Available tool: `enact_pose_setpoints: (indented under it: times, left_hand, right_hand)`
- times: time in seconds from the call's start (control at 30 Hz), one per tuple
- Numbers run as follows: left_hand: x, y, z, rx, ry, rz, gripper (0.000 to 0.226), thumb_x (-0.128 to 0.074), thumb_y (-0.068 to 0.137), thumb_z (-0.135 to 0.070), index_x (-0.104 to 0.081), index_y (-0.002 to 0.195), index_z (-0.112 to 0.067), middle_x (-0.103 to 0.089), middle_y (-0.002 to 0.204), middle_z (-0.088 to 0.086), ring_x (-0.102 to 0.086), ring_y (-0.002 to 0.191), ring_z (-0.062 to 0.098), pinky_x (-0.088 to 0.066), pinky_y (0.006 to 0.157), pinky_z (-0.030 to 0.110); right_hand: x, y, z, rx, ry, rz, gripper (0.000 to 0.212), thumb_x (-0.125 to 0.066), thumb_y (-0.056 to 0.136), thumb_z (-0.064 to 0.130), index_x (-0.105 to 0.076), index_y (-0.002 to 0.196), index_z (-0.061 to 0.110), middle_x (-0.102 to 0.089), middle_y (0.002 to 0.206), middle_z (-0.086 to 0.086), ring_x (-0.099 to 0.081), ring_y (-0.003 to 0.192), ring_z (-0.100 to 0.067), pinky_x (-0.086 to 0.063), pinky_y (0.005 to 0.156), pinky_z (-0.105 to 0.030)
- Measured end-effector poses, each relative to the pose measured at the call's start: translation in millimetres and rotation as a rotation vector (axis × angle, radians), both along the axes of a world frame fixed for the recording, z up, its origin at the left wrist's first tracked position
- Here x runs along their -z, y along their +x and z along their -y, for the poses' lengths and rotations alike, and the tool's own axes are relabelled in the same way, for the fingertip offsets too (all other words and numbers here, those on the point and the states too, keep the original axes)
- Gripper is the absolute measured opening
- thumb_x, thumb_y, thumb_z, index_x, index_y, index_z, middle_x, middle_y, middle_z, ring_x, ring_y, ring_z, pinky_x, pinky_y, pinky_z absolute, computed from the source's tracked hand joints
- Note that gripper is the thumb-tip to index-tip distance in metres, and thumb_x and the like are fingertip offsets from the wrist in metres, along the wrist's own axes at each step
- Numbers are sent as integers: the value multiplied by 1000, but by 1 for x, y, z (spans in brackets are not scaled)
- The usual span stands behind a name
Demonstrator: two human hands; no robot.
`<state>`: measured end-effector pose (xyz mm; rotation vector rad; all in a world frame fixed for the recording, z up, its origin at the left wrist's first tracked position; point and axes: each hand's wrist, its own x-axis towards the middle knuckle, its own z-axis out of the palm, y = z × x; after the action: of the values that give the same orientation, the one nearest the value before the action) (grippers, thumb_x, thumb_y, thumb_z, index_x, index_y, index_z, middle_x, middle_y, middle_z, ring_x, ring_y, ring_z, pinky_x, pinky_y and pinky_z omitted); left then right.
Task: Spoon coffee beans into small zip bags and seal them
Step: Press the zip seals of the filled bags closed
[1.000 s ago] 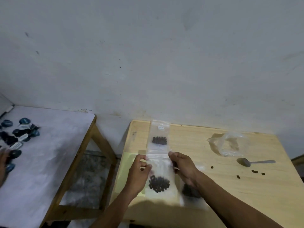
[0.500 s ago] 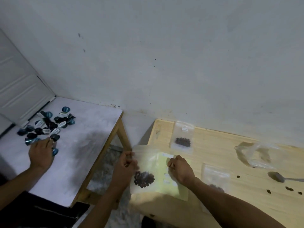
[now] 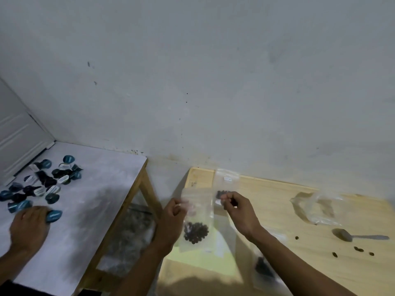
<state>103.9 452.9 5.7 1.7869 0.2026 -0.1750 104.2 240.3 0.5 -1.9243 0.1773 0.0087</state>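
**Both your hands pinch the top of a bean-filled zip bag above the table's left edge**

Your left hand (image 3: 174, 216) and right hand (image 3: 239, 210) are raised side by side, arms reaching in from the bottom of the view. Each has its fingers curled, pinching an upper corner of the small zip bag (image 3: 197, 212), which hangs between them over the near left part of the wooden table (image 3: 299, 274). Whether its strip is pressed closed is too blurred to tell.

The grey plaster wall (image 3: 213, 82) fills most of the view, scuffed and speckled. Your table is pale, smooth wood with a yellow sheet (image 3: 203, 261) lying at its left edge. To the left stands a second table (image 3: 96, 199) with a white top and wooden legs; another person's hand (image 3: 30, 227) rests there beside a scatter of blue and dark capsules (image 3: 44, 182).

The bag is thin clear plastic, with a dark cluster of coffee beans (image 3: 195, 232) settled at its bottom. A second filled bag (image 3: 226, 180) lies flat near the wall, a third (image 3: 264, 268) by your right forearm. A crumpled clear bag (image 3: 314, 208) sits farther right, a metal spoon (image 3: 359, 236) near it, and a few loose beans (image 3: 358, 249) just beside the spoon.
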Motion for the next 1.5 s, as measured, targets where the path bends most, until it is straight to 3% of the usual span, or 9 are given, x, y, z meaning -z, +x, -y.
enact_pose_setpoints:
  times: [0.1, 0.23, 0.43, 0.83, 1.0, 1.13, 1.2, 1.3, 1.5]
  left_hand:
    - [-8, 7, 24, 54, -32, -1, 17, -56, 94, -10, -66, 97, -23, -70, 98, 4, -66, 83, 21, -53, 71, 33]
    - [-21, 12, 54, 84, -45, 53, 15, -53, 96, -9, -65, 103, -16, -69, 100, -1, -66, 84, 21, -48, 60, 14]
    - [-27, 14, 80, 110, -60, 57, 17, -52, 99, -12, -63, 108, -20, -68, 108, -11, -65, 87, -6, -49, 65, 7]
    - [-37, 23, 105, 181, -236, 23, 17, -68, 90, -21, -68, 105, -13, -76, 98, -1, -71, 94, 15, -55, 82, 28]
    - [-35, 30, 115, 111, -132, 65, 13, -71, 87, -21, -69, 99, -14, -76, 89, -1, -72, 85, 15, -58, 74, 29]
    - [-31, 39, 118, 49, 3, 112, 3, -67, 90, -22, -69, 91, -20, -72, 84, 0, -69, 82, 16, -56, 71, 27]
    - [-30, 43, 118, 61, 24, 129, 4, -65, 91, -21, -69, 91, -20, -73, 84, -3, -68, 83, 14, -54, 70, 22]
    - [-27, 49, 119, 90, 54, 129, 9, -64, 91, -22, -68, 89, -14, -72, 82, 4, -68, 80, 20, -57, 74, 33]
    - [-16, 65, 124, 141, 24, 51, 8, -64, 91, -21, -71, 87, -20, -74, 80, 0, -69, 79, 17, -57, 77, 32]
  right_hand:
    - [-23, 0, 1, -46, 7, 43, 15, -57, 95, 12, -72, 93, 16, -70, 93, 8, -60, 81, -1, -48, 76, -18]
    - [-33, 2, 2, 16, 18, 68, 12, -58, 92, 13, -68, 93, 21, -61, 72, 10, -52, 65, -5, -44, 67, -19]
    - [-37, 2, 13, 130, 37, 113, 9, -61, 90, 12, -58, 90, 21, -53, 65, 12, -46, 60, -3, -43, 61, -20]
    - [-39, 4, 25, 219, 78, 137, 14, -66, 87, 11, -56, 90, 20, -59, 71, 0, -50, 61, -4, -43, 61, -18]
    - [-40, 4, 30, 256, 155, 87, 33, -69, 88, 16, -46, 110, 28, -59, 73, -5, -53, 61, -2, -44, 60, -13]
    - [-34, 10, 38, 351, 133, -72, 66, -78, 77, 40, -37, 128, 34, -50, 104, 3, -53, 94, -11, -48, 81, -24]
    - [-31, 15, 45, 318, 208, -191, 59, -80, 71, 50, -55, 117, 23, -56, 112, 1, -56, 104, -16, -49, 89, -33]
    - [-32, 20, 52, 242, 435, -271, 38, -81, 76, 35, -66, 85, 1, -74, 92, -7, -69, 90, -15, -47, 78, -27]
    - [-28, 29, 55, 260, 506, -255, 20, -75, 85, 21, -75, 89, 1, -77, 92, -9, -72, 83, -14, -53, 78, -24]
